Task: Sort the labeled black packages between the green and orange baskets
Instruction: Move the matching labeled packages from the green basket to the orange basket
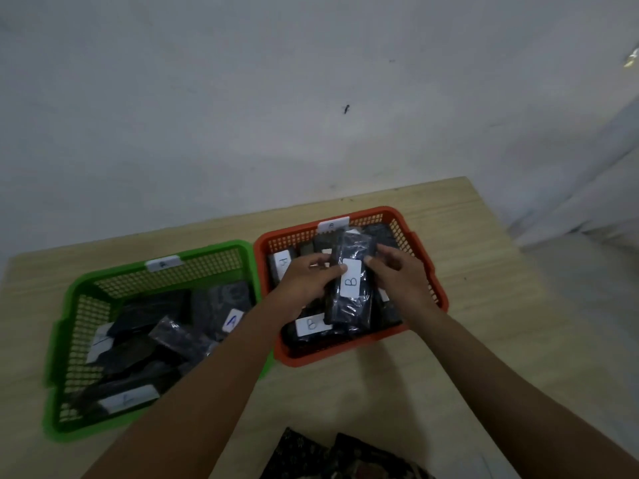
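Both hands, left hand [306, 283] and right hand [397, 274], grip B package [351, 288] over orange basket [435, 281], frame centre-right. Next, likely: release into it.

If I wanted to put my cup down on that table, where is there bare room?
Bare wood shows on the table right of the orange basket, and behind both baskets toward the wall. The green basket and the orange one are crowded with packages, and both hands hold a B-labelled package over the orange one.
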`<action>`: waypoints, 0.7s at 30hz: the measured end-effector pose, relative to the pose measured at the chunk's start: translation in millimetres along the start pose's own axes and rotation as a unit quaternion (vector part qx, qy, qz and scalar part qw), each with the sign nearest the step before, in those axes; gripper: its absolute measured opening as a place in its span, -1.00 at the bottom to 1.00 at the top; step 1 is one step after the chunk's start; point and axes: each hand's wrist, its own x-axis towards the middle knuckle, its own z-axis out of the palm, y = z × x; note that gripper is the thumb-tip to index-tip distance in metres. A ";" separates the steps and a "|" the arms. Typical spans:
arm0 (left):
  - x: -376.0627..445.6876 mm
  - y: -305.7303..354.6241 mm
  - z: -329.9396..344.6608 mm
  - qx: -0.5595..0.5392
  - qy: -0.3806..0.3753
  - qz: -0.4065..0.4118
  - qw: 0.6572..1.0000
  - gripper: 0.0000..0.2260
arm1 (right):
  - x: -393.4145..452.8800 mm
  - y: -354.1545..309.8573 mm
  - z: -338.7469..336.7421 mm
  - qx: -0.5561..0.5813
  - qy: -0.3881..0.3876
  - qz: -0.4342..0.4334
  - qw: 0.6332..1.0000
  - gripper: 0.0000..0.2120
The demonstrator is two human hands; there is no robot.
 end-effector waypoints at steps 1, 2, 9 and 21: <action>6.6 0.8 10.8 -0.008 0.006 -0.011 1.000 -0.78 | 7.4 1.2 -12.0 -0.069 0.033 -0.043 0.996 -0.68; 14.2 1.5 21.1 -0.023 0.015 -0.024 0.999 -0.76 | 14.2 2.7 -24.1 -0.130 0.067 -0.086 0.985 -0.70; 68.0 14.5 80.9 -0.072 0.085 -0.060 0.992 -0.77 | 64.4 30.1 -77.0 -0.276 0.034 -0.008 0.960 -0.57; 108.8 14.4 123.4 0.261 0.207 0.035 0.942 -0.75 | 76.3 46.6 -80.7 -0.195 0.000 0.020 0.981 -0.66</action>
